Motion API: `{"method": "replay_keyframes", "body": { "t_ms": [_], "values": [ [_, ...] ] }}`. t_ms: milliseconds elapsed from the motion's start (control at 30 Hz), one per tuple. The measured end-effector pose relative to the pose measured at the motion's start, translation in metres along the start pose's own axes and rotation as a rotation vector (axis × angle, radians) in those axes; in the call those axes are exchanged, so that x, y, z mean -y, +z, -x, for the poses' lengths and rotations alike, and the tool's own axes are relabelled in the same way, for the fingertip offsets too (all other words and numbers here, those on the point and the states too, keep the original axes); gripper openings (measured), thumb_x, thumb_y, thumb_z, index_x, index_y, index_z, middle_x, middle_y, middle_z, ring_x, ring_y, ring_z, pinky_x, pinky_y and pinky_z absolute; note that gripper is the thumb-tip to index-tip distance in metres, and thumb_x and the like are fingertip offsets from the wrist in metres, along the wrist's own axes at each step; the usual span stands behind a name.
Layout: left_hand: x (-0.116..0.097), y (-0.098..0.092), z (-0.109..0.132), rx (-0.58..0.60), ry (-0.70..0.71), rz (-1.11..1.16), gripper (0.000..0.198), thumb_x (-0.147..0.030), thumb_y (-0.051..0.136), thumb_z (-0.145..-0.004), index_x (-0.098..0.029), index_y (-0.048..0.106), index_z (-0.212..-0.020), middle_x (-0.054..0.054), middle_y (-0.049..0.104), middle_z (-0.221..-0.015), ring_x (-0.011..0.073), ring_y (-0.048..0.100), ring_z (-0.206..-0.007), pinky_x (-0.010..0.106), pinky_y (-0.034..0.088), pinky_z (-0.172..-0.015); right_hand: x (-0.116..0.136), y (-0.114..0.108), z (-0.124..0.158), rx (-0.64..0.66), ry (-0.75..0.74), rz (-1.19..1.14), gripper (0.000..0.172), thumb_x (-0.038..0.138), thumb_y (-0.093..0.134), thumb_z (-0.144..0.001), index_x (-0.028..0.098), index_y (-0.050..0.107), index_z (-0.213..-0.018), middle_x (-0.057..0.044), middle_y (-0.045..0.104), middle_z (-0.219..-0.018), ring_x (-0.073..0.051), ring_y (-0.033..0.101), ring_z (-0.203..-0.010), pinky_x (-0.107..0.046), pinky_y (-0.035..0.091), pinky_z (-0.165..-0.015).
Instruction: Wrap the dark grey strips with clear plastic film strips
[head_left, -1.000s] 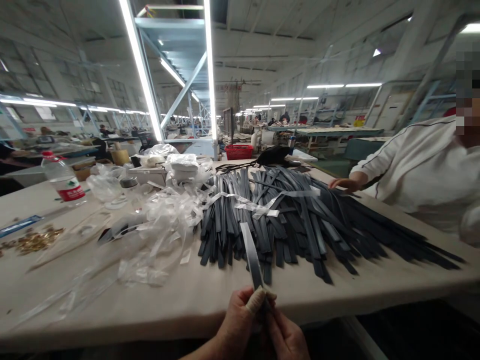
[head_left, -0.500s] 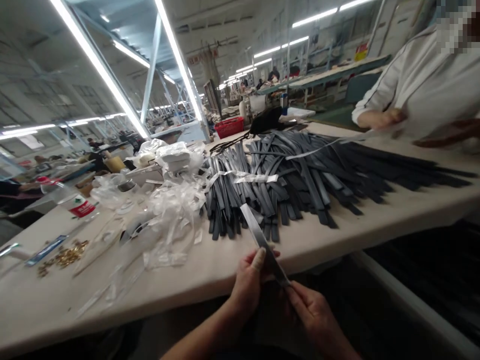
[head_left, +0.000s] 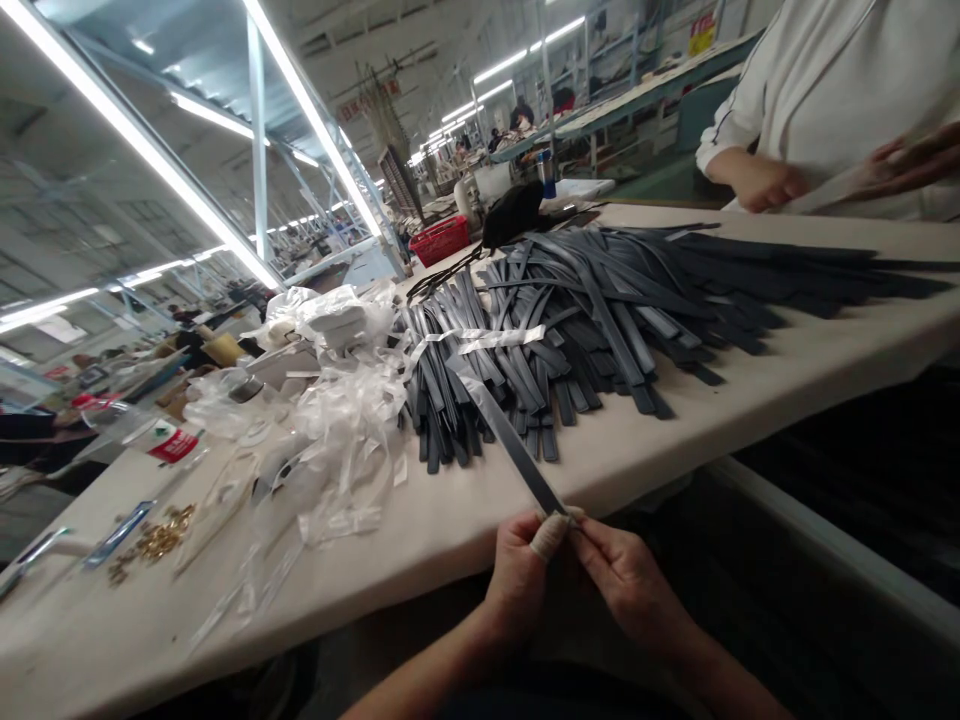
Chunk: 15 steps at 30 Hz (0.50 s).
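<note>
A long dark grey strap (head_left: 517,455) runs from my hands over the table edge, its far end lying on the pile. My left hand (head_left: 521,565) pinches it near its close end; a pale wrap covers the thumb. Right beside it, my right hand (head_left: 634,575) has its fingertips closed on the very end of the same strap. The hands nearly touch. Beyond them lies a big pile of similar grey straps (head_left: 592,320), with white strips (head_left: 502,340) across its left part.
Crumpled clear plastic (head_left: 345,410) lies left of the pile. Farther left are brass-coloured small parts (head_left: 165,532), a blue packet (head_left: 120,535) and a plastic bottle (head_left: 169,440). A red basket (head_left: 439,240) stands behind. Across the table, a person in white (head_left: 832,110) handles a pale strip.
My left hand has slid down the strap to meet my right hand, so more strap shows beyond it. The co-worker's pale strip has been drawn back off the pile.
</note>
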<state>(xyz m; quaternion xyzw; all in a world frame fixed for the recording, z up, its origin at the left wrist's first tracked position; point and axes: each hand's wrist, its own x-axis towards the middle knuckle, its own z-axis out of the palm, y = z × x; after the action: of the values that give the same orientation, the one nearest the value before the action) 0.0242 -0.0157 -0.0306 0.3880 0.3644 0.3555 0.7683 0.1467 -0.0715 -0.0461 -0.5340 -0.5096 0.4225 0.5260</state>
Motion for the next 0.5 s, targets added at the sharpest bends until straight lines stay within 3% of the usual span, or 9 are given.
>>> {"method": "replay_keyframes", "body": {
  "t_ms": [133,200,333,500],
  "values": [
    [-0.026,-0.004,-0.013,-0.141,0.094,0.164,0.039,-0.047,0.083,-0.068,-0.014,0.075,-0.088,0.007,0.073,-0.087,0.0134,0.065,-0.070,0.023,0.052,-0.068,-0.009,0.002,0.007,0.091,0.079,-0.002,0.046,0.056,0.042,-0.098,0.017,0.062,-0.084,0.001,0.057,-0.061,-0.016,0.054,-0.052,-0.026,0.042,-0.052],
    [-0.029,-0.005,-0.017,-0.179,0.105,0.168,0.038,-0.045,0.085,-0.065,-0.013,0.075,-0.082,0.008,0.074,-0.090,0.0147,0.067,-0.073,0.024,0.052,-0.070,-0.012,0.003,0.008,0.092,0.104,0.003,0.047,0.058,0.040,-0.098,0.017,0.060,-0.083,0.001,0.057,-0.061,-0.015,0.054,-0.051,-0.026,0.042,-0.051],
    [-0.012,-0.005,-0.009,-0.064,0.046,0.053,0.035,-0.041,0.080,-0.073,-0.013,0.076,-0.092,0.004,0.070,-0.074,0.0103,0.057,-0.058,0.021,0.045,-0.055,-0.013,0.002,0.001,0.065,0.058,0.020,0.045,0.056,0.042,-0.098,0.019,0.058,-0.080,0.001,0.055,-0.062,-0.015,0.052,-0.055,-0.026,0.041,-0.053],
    [-0.010,-0.011,-0.003,-0.067,0.091,-0.062,0.034,-0.044,0.074,-0.079,-0.011,0.076,-0.089,0.007,0.071,-0.076,0.0132,0.061,-0.066,0.024,0.048,-0.064,-0.015,-0.001,-0.002,0.122,0.010,0.018,0.046,0.054,0.041,-0.100,0.019,0.055,-0.073,0.001,0.054,-0.063,-0.015,0.052,-0.057,-0.025,0.041,-0.054]
  ]
}}
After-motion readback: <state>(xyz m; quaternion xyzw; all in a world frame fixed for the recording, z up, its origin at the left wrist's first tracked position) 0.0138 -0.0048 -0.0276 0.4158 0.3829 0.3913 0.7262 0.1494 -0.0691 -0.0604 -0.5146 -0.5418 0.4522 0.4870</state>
